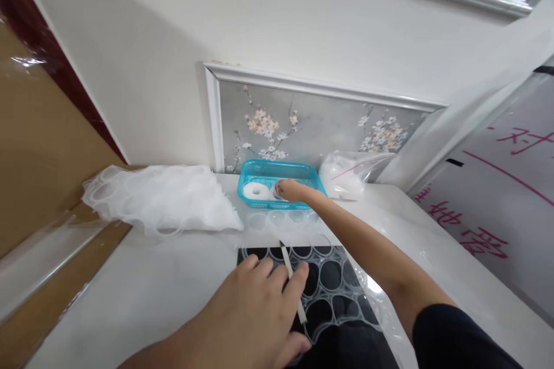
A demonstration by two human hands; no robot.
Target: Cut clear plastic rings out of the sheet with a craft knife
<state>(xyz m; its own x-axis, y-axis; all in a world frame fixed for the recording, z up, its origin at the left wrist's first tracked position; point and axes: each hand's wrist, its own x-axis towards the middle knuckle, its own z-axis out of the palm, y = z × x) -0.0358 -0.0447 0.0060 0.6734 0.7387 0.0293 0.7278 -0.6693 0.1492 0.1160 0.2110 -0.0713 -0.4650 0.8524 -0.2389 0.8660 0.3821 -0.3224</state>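
My left hand lies with its fingers spread over a black sheet and a clear plastic sheet with rows of round cut-outs. Under its index finger passes a slim white stick with a dark pointed tip; I cannot tell if the finger presses on it. My right hand reaches into a blue plastic basket, its fingers closed. Something small and whitish shows at the fingertips, too hidden to name. Beside them in the basket lies a white ring-shaped disc with a hole in its middle.
A heap of white, thin sheets with round holes lies on the white table to the left. Right of the basket is a clear bag with white contents. Cardboard stands at left, a whiteboard with red writing at right.
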